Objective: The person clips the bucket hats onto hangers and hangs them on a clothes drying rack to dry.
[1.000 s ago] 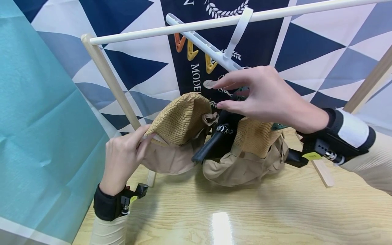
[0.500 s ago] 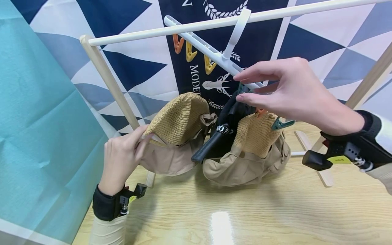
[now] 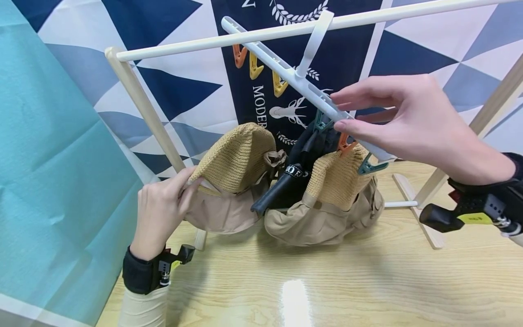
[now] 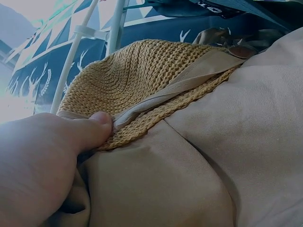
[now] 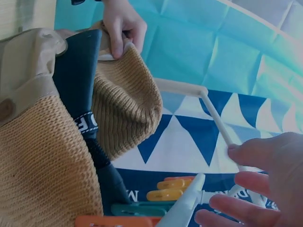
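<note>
My left hand (image 3: 161,209) pinches the edge of a hat (image 3: 237,163) with a tan knitted crown and beige cloth brim; the left wrist view shows the thumb on its rim. A second, similar hat (image 3: 343,181) hangs from the right part of a white clip hanger (image 3: 302,84), by an orange clip (image 3: 346,144) and a green clip (image 3: 372,167). Between the hats hangs a dark, strap-like item (image 3: 296,177) with white lettering, below another green clip (image 3: 322,121). My right hand (image 3: 408,122) is beside the hanger's right part, thumb and fingers spread apart, holding nothing.
The hanger hooks over a white rail (image 3: 229,40) on a wooden stand (image 3: 149,109). One orange clip (image 3: 239,55) and two yellow clips (image 3: 255,68) hang on its left part. Patterned cloth stands behind, a turquoise sheet (image 3: 61,181) at left, above a wooden table (image 3: 327,281).
My right hand has moved right along the hanger, uncovering the clips and the deer print behind. My left hand keeps its pinch on the hat, nearly still.
</note>
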`<state>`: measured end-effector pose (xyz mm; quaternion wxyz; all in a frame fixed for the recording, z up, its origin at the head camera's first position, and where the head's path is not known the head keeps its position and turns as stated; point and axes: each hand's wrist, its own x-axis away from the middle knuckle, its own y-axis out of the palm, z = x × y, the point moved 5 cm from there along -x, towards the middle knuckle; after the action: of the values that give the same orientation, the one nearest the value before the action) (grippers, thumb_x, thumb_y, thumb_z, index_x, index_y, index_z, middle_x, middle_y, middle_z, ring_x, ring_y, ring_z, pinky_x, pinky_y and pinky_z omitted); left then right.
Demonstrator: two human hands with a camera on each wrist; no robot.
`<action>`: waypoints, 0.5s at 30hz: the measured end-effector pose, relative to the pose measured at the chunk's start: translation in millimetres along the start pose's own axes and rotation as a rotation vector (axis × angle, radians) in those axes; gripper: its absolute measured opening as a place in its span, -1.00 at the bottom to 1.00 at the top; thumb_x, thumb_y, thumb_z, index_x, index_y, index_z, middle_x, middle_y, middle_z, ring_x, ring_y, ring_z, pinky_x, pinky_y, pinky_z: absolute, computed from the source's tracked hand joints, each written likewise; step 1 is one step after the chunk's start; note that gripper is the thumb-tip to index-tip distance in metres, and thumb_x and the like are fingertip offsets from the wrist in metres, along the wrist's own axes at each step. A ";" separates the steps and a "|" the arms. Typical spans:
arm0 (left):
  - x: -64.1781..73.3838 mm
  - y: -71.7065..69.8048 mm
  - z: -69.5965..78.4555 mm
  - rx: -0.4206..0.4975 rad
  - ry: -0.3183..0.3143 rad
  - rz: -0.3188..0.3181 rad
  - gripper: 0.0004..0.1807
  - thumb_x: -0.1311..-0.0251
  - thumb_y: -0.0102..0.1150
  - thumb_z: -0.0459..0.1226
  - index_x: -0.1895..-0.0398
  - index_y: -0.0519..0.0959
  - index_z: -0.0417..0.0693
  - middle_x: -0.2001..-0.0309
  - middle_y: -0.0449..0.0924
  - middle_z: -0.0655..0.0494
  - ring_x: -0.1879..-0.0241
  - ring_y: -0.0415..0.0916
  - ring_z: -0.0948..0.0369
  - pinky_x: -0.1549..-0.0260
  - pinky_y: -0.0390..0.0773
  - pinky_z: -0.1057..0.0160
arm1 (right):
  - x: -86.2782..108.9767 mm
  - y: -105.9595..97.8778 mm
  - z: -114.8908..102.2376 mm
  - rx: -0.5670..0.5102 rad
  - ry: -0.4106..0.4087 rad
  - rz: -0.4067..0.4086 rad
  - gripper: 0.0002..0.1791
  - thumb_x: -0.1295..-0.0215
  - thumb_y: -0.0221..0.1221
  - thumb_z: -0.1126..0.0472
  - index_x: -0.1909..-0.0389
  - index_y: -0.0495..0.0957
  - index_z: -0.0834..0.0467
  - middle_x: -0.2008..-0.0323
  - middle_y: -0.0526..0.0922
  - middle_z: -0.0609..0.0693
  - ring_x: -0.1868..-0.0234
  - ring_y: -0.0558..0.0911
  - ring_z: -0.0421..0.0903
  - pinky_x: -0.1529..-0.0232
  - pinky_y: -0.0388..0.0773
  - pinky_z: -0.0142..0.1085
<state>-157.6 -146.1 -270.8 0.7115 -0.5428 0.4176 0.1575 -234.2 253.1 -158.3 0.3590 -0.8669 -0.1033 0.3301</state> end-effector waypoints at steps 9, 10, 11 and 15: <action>-0.8 0.6 -2.6 -0.003 -0.011 -0.014 -0.72 -0.42 0.48 -0.25 -0.15 0.81 0.00 0.76 0.30 0.11 0.72 0.03 0.28 0.60 0.00 0.24 | 8.1 -12.2 18.0 0.035 -0.028 0.047 -0.45 -0.48 0.46 0.27 -0.40 0.73 -0.20 -0.19 0.85 -0.36 -0.07 0.79 -0.59 -0.10 0.56 -0.76; -0.7 0.5 -2.8 -0.005 -0.012 -0.014 -0.72 -0.42 0.48 -0.25 -0.15 0.81 0.00 0.76 0.30 0.11 0.72 0.04 0.28 0.60 0.00 0.24 | 8.6 -13.5 20.1 0.035 -0.031 0.050 -0.45 -0.48 0.46 0.28 -0.40 0.73 -0.19 -0.19 0.85 -0.36 -0.10 0.78 -0.59 -0.12 0.55 -0.76; -0.6 0.4 -3.0 -0.006 -0.013 -0.015 -0.71 -0.42 0.48 -0.25 -0.16 0.81 0.00 0.76 0.30 0.11 0.73 0.05 0.27 0.60 0.00 0.24 | 9.2 -14.6 22.4 0.038 -0.033 0.053 -0.45 -0.48 0.46 0.29 -0.40 0.73 -0.18 -0.19 0.84 -0.39 -0.11 0.77 -0.61 -0.13 0.54 -0.77; -0.5 0.3 -3.6 -0.009 -0.017 -0.018 -0.71 -0.43 0.48 -0.24 -0.16 0.81 0.00 0.76 0.31 0.10 0.74 0.08 0.26 0.60 0.00 0.24 | 12.5 -18.9 33.1 0.023 -0.010 0.068 -0.47 -0.47 0.45 0.32 -0.39 0.74 -0.10 -0.18 0.81 -0.45 -0.14 0.75 -0.62 -0.11 0.53 -0.78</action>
<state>-159.7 -149.1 -270.8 0.7139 -0.5484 0.4060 0.1575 -245.0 290.3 -168.8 0.3570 -0.8640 -0.0719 0.3476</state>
